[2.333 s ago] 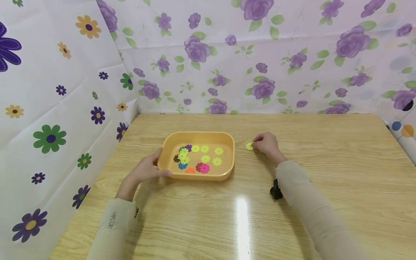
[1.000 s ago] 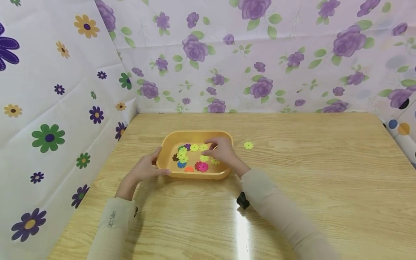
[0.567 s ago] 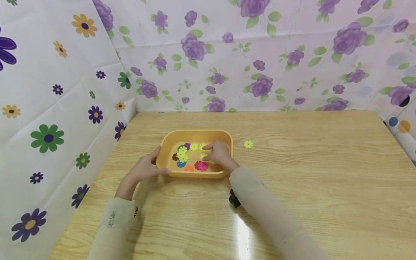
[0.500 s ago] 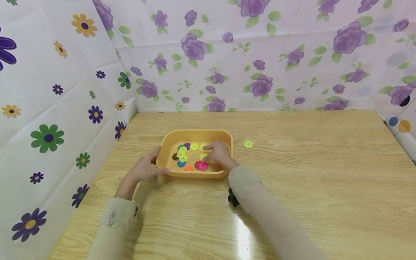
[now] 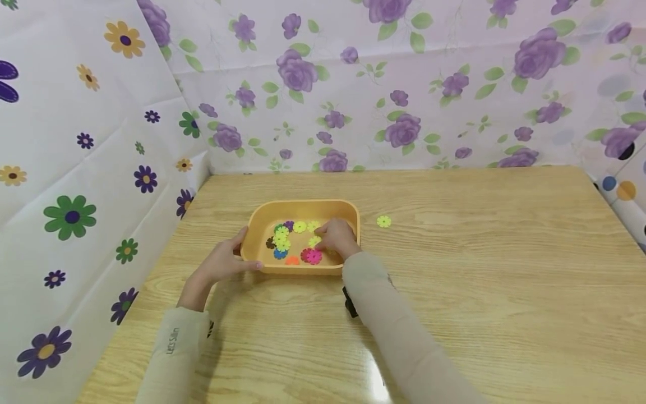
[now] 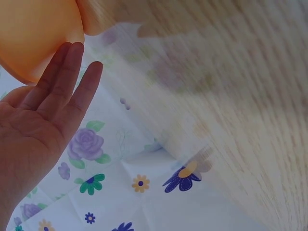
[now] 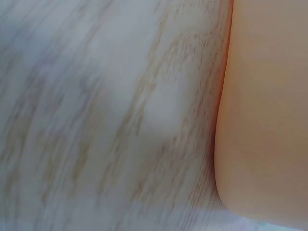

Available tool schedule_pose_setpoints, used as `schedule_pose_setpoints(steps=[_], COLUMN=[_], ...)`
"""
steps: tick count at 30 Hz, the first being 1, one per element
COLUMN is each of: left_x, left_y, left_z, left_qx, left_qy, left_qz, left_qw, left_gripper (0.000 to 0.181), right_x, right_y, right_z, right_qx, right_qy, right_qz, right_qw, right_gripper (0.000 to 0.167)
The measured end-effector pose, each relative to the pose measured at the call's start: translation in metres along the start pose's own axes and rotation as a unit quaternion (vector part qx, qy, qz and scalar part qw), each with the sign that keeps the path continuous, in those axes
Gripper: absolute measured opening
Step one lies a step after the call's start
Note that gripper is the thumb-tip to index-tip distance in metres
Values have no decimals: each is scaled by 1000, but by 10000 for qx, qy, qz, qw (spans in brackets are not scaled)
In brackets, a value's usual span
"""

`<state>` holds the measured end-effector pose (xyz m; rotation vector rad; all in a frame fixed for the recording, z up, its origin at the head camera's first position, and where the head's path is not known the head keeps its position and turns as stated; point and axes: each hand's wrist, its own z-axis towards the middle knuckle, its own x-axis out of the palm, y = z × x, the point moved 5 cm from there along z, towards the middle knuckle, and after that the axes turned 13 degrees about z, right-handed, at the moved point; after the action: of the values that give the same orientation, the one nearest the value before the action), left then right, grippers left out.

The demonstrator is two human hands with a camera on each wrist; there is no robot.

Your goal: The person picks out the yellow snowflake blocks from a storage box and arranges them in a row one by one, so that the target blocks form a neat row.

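Head view first: the yellow-orange tray point(image 5: 303, 270) sits on the wooden table point(image 5: 484, 269), a bit left of the middle of the frame. The left hand point(image 5: 222, 262) is at the tray's left end, thumb lying along the front rim, fingers against the outside, so it's pretty much open and just bracing that corner. The right hand point(image 5: 337, 237) is down inside the tray's right half, thumb and index spread apart near a yellow flower piece point(image 5: 314, 241). Can't tell if it's pinching anything, the other fingers are hidden.

Left part of the tray has a clump of yellow flower pieces point(image 5: 281, 240) with green, purple, brown and blue ones around it. Toward the front edge there's an orange piece point(image 5: 292, 260), then a pink piece point(image 5: 314, 257) overlapping a dark red one. One loose yellow piece point(image 5: 383, 221) lies on the table, right of the tray.

Left wrist view: the tray's in the upper left corner, straight fingertips touching its outside, flowery cloth point(image 6: 106, 192) along the bottom.

Right wrist view: the tray's wall fills the right side, blurry table on the left.
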<state>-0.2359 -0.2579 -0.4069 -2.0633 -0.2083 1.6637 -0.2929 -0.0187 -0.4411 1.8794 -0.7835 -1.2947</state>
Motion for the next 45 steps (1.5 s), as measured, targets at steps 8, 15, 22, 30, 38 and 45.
schedule_pose_setpoints(steps=[8, 15, 22, 30, 38, 45], left_x=[0, 1, 1, 1, 1, 0], left_y=[0, 0, 1, 1, -1, 1], left_z=[1, 1, 1, 1, 2, 2], left_qx=[44, 69, 31, 11, -35, -21], left_qy=[-4, -14, -31, -34, 43, 3], left_qz=[-98, -75, -27, 26, -12, -67], left_qw=[9999, 9999, 10000, 10000, 10000, 10000], left_gripper=[102, 102, 101, 102, 105, 105], right_x=[2, 2, 1, -3, -9, -25], right_y=[2, 4, 7, 8, 9, 16], right_z=[2, 3, 3, -1, -5, -14], right_qx=[-144, -198, -487, -827, -880, -847], right_qy=[47, 50, -169, -101, 211, 434], right_qz=[-720, -683, -375, 1237, 2273, 2589], right_qw=[9973, 9975, 9980, 9888, 9696, 9612], right_gripper=[37, 33, 19, 14, 16, 19])
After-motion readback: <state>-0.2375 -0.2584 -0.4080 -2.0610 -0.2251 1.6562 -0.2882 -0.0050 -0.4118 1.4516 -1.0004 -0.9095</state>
